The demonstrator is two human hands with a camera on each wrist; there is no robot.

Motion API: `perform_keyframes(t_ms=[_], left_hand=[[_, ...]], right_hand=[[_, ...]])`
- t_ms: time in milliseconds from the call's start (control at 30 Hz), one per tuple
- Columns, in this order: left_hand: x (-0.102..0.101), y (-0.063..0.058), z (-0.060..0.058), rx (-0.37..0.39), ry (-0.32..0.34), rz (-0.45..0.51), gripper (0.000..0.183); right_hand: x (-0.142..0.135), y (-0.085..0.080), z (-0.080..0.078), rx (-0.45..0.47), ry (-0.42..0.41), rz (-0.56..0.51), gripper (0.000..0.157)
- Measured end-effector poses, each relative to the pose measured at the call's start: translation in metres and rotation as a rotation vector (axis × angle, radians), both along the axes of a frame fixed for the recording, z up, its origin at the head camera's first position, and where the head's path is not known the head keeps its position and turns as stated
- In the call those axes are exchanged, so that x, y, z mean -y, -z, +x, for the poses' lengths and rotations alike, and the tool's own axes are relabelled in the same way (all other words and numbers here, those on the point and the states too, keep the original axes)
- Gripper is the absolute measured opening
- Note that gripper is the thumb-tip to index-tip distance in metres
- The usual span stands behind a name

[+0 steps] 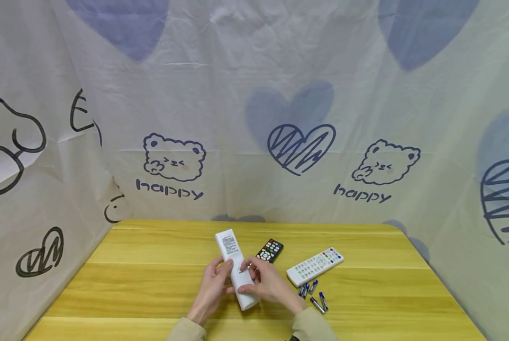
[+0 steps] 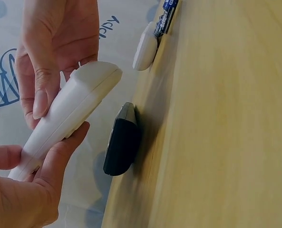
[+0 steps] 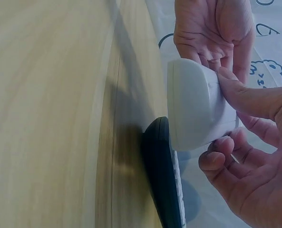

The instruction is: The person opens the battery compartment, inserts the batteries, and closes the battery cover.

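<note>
A white remote control (image 1: pixel 236 258) is held above the table, its back with a printed label facing up and its length tilted. My left hand (image 1: pixel 213 286) grips it from the left side, thumb on the back and fingers round the edge, as the left wrist view also shows. On the right, my right hand (image 1: pixel 269 282) holds the lower half. Its thumb (image 3: pixel 247 97) presses on the back near the end, and its curled fingertips (image 3: pixel 217 159) are at the casing beside a small dark mark on the back.
A black remote control (image 1: pixel 270 250) lies on the wooden table (image 1: pixel 152 274) just beyond my right hand. Farther right is another white remote control (image 1: pixel 316 266), buttons up. Several small batteries (image 1: pixel 317 305) lie near its lower end. A printed curtain (image 1: pixel 237 199) hangs behind the table.
</note>
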State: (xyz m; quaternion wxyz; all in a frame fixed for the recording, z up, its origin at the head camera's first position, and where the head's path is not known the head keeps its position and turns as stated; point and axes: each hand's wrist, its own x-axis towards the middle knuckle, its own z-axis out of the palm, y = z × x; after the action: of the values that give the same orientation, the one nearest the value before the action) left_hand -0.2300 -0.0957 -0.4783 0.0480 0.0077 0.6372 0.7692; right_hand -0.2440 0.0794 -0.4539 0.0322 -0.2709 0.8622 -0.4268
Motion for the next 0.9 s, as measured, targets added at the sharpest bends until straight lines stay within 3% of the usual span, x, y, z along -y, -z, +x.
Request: perform_keyframes(t_ms=[200, 433, 900], left_hand=[[0.001, -0.002, -0.001, 0.011, -0.002, -0.004, 0.045], [0.0, -0.004, 0.0, 0.009, -0.013, -0.026, 0.046], [-0.002, -0.004, 0.001, -0.01, -0.009, -0.023, 0.047]], right_hand=[[0.002, -0.001, 0.0, 0.032, 0.017, -0.012, 0.038], [0.004, -0.001, 0.0, 0.023, 0.024, 0.014, 0.039], [0.001, 0.0, 0.01, -0.012, 0.03, -0.035, 0.039]])
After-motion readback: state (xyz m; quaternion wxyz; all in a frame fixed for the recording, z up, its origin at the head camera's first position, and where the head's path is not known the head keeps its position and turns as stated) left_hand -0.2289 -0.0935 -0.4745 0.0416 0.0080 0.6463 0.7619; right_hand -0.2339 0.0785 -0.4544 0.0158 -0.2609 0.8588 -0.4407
